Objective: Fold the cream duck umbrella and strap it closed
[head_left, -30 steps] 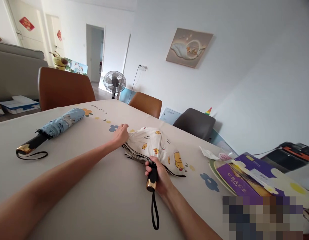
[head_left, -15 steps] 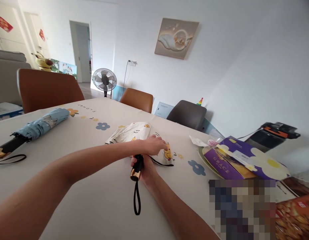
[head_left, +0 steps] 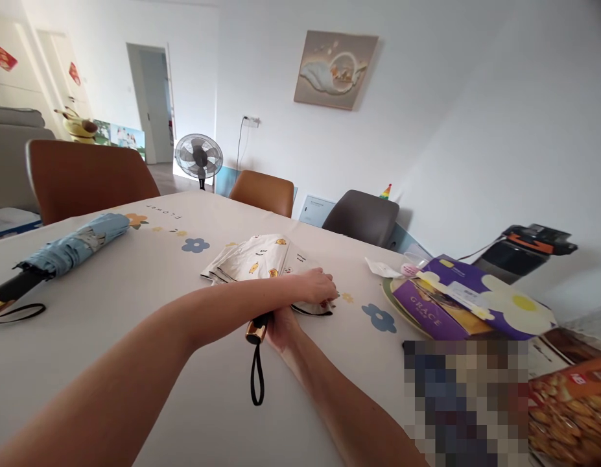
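Note:
A folded white umbrella (head_left: pixel 254 259) printed with small yellow ducks lies on the table (head_left: pixel 135 292) in front of me. My right hand (head_left: pixel 279 323) is wrapped round its black, gold-tipped handle (head_left: pixel 255 329), whose black wrist strap trails toward me. My left hand (head_left: pixel 318 285) reaches across over my right wrist and grips the loose canopy fabric at its right edge, fingers curled on the cloth. The fabric spreads flat to the left of both hands.
A closed light-blue umbrella (head_left: pixel 67 246) lies at the table's left. A purple flower-printed box (head_left: pixel 456 301) on a plate and a snack bag (head_left: pixel 567 408) sit at the right. Brown chairs (head_left: pixel 86 178) and a grey chair (head_left: pixel 361 217) ring the far side; a fan (head_left: pixel 199 157) stands behind.
My left hand moved from the umbrella's far tip across to the canopy's right side, crossing over my right wrist. The right hand kept hold of the handle. The view swung to the right.

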Motion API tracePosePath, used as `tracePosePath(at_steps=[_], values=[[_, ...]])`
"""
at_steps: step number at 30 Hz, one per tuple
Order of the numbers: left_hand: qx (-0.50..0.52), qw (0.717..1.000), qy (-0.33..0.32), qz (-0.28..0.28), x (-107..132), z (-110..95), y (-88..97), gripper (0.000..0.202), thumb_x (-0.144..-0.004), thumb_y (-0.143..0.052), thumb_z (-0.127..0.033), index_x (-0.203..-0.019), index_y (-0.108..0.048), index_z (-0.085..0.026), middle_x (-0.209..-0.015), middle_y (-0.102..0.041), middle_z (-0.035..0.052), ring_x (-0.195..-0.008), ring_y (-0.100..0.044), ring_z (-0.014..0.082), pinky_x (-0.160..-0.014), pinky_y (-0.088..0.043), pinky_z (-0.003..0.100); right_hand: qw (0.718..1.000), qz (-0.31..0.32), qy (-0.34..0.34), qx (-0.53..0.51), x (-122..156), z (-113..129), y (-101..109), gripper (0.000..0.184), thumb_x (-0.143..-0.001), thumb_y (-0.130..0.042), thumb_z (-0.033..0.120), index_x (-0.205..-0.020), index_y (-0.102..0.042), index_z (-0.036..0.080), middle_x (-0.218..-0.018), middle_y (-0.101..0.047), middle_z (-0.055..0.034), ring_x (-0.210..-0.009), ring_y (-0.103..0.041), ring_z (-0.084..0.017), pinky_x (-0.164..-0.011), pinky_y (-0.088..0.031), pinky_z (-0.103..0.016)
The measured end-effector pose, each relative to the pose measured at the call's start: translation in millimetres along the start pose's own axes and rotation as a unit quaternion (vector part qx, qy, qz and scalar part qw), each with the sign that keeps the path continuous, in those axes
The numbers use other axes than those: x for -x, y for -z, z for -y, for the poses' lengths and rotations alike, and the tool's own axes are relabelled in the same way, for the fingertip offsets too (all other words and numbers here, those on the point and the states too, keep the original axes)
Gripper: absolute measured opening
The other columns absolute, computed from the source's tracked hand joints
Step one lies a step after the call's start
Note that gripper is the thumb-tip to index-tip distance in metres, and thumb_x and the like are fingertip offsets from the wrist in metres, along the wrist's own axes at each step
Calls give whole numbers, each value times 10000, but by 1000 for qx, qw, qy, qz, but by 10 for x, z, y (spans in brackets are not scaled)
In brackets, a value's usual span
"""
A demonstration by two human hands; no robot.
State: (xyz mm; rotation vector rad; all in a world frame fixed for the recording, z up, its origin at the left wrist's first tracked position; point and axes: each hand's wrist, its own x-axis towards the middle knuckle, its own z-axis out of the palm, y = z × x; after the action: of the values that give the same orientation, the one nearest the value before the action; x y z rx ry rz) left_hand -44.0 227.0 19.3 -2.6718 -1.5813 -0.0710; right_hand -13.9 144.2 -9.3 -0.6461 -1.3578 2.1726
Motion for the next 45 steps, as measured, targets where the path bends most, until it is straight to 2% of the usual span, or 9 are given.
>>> tracePosePath(at_steps=[6,12,18,23,25,29,38,41,45], values=[[-32,998,15,-60,37,-7,22,129,-785,-495,-96,-774,-594,-178,-831,-658,78,-868,-532,211,-729,-356,333,993,-28,39,-107,19,-18,-20,359,-655,-656,546,-767,-491,248,-601,-513,29,-723,-565,-151,-592,-476,-238],[-42,978,81,-188,279,-55,371,266,-897,-294,-143,-1038,-519,-150,-1046,-591,137,-997,-493,247,-608,-357,305,993,7,-19,-118,79,-28,-21,241,-699,-656,395,-761,-537,195,-558,-506,34,-516,-513,-118,-487,-468,-238],[84,885,203,-410,952,245,653,217,-834,-393,-157,-999,-522,-213,-1027,-621,45,-871,-573,170,-681,-413,273,985,-41,-105,-130,146,18,-61,114,-762,-589,217,-709,-557,121,-636,-589,-19,-510,-572,-106,-556,-533,-256],[275,792,306,-450,1678,599,400,225,-699,-474,-125,-896,-536,-214,-676,-564,-38,-510,-503,91,-509,-430,228,984,-25,-107,-142,117,-6,-46,104,-726,-624,201,-690,-553,134,-602,-590,0,-412,-495,-77,-426,-477,-226],[328,750,321,-475,1847,676,231,220,-657,-474,-122,-851,-534,-205,-689,-552,-34,-525,-520,93,-477,-451,219,984,-19,-101,-146,103,-20,-37,114,-715,-633,207,-675,-551,138,-587,-576,10,-391,-452,-58,-388,-441,-202],[347,713,327,-514,1929,716,-17,328,-568,-440,-96,-861,-543,-202,-816,-584,-5,-678,-565,129,-482,-497,221,986,-8,-77,-147,101,-26,-21,173,-689,-681,245,-680,-539,147,-602,-557,25,-398,-410,-39,-358,-394,-174],[341,707,324,-527,1957,787,-83,195,-602,-435,-139,-711,-593,-172,-748,-627,5,-713,-576,143,-638,-504,268,985,-5,-95,-145,79,40,12,384,-700,-663,520,-715,-470,189,-559,-514,48,-349,-356,-34,-302,-302,-164],[308,725,307,-534,1998,791,-29,190,-627,-440,-148,-733,-595,-176,-817,-647,11,-796,-585,146,-769,-475,294,987,-19,-108,-118,83,52,1,429,-716,-592,602,-704,-462,193,-515,-487,51,-319,-341,-44,-277,-283,-182],[261,762,288,-518,2121,798,64,178,-609,-441,-132,-686,-593,-183,-855,-653,15,-831,-587,146,-794,-448,280,996,-33,-53,-65,141,-27,-41,363,-726,-635,498,-693,-465,179,-555,-520,42,-322,-373,-43,-287,-333,-191]])
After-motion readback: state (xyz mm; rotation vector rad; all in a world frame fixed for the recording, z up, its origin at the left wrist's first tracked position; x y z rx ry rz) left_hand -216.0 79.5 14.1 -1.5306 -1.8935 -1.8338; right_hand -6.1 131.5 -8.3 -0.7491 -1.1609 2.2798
